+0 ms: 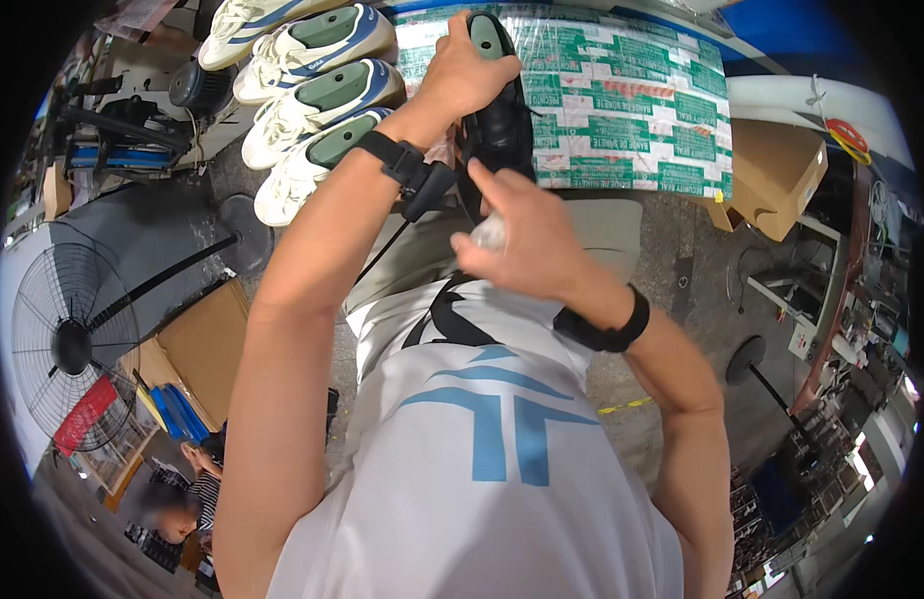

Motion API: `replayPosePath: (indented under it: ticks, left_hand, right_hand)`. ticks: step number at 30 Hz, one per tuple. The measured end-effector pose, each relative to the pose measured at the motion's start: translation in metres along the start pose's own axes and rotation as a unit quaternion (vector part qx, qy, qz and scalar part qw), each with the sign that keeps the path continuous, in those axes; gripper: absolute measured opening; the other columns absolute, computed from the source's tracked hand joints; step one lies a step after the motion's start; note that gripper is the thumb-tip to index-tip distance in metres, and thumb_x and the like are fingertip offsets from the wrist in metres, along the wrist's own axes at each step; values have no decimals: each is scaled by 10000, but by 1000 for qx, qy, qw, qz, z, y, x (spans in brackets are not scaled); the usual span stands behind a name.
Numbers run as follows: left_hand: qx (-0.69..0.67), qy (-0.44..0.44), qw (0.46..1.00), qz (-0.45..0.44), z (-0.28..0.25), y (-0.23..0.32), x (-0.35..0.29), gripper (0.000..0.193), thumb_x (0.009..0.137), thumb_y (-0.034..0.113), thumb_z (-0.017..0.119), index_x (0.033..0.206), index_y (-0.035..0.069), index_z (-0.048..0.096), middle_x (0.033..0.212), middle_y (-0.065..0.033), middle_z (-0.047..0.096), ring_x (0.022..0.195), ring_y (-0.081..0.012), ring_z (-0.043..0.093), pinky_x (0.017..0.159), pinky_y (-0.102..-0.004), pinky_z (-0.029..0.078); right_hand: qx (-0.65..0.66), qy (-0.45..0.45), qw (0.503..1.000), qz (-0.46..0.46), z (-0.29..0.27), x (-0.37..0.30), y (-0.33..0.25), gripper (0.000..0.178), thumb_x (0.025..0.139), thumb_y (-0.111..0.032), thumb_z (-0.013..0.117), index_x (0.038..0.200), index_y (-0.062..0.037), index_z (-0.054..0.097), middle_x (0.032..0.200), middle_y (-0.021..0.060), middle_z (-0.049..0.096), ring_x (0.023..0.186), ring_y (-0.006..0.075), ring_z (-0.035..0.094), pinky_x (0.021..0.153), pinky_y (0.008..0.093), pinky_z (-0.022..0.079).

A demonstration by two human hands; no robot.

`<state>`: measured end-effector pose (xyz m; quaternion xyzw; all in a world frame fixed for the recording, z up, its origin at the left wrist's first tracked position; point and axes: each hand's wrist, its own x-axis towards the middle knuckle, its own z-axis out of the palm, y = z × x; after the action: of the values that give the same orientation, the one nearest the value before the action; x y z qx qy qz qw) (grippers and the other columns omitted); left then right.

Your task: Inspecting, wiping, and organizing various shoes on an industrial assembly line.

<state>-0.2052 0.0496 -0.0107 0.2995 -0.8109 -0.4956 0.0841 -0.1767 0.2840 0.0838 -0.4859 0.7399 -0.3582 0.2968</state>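
A black lace-up shoe (500, 125) with a green insole lies at the near edge of the worktable, its toe toward me. My left hand (462, 75) is closed around the heel end of the shoe. Just nearer to me, my right hand (532, 240) is slightly smeared by motion and holds a small whitish, crumpled wad (490, 233) between thumb and fingers. The index finger of that hand points at the shoe's toe; whether it touches cannot be told. Part of the shoe's side is hidden by my left hand.
Several white sneakers (327, 95) with green insoles stand in a row to the left. Green-and-white printed tape covers the worktable (632, 110). An open cardboard box (776, 175) is on the right. A floor fan (73, 334) and another person (178, 509) are at the left.
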Motion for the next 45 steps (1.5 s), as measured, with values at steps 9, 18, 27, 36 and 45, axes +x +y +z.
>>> replayPosePath:
  ticks: [9,18,27,36,45]
  left_hand:
    - [58,36,997,21,7,-4,-2,1021,834,377,854,1626,-39,361,1430,-347,627,1352,-460,636,1153,-467,513]
    - [48,16,999,5,2,-3,-1,1023,826,369,854,1623,-45,364,1441,-347,616,1345,-460,639,1154,-460,516]
    - [-100,-11,995,26,-8,-21,0,1036,811,320,861,1642,-20,345,1466,-318,584,1374,-437,595,1193,-459,477]
    - [-410,30,890,-197,-38,9,-71,846,958,363,883,1573,-40,464,1390,-161,670,1225,-225,669,1052,-369,553]
    - [-421,117,874,-214,-32,24,-99,345,1012,93,815,1290,-17,643,1131,-105,760,951,-186,752,827,-364,645]
  right_hand:
    - [13,-39,999,18,-35,-32,30,899,812,-261,831,1601,35,516,1031,153,642,944,328,685,843,429,568]
    - [-256,33,961,-96,-25,-23,38,923,777,-346,866,1522,94,542,963,146,590,859,338,637,772,448,538]
    - [101,151,980,77,-17,-45,66,833,940,-264,747,1664,14,443,1142,192,659,1008,353,668,942,441,532]
    - [275,54,946,163,35,16,121,471,1026,-305,702,1338,46,734,1155,145,792,1086,219,721,986,362,537]
    - [175,116,971,114,6,20,68,372,919,-197,744,1212,31,766,930,141,682,913,284,672,881,391,532]
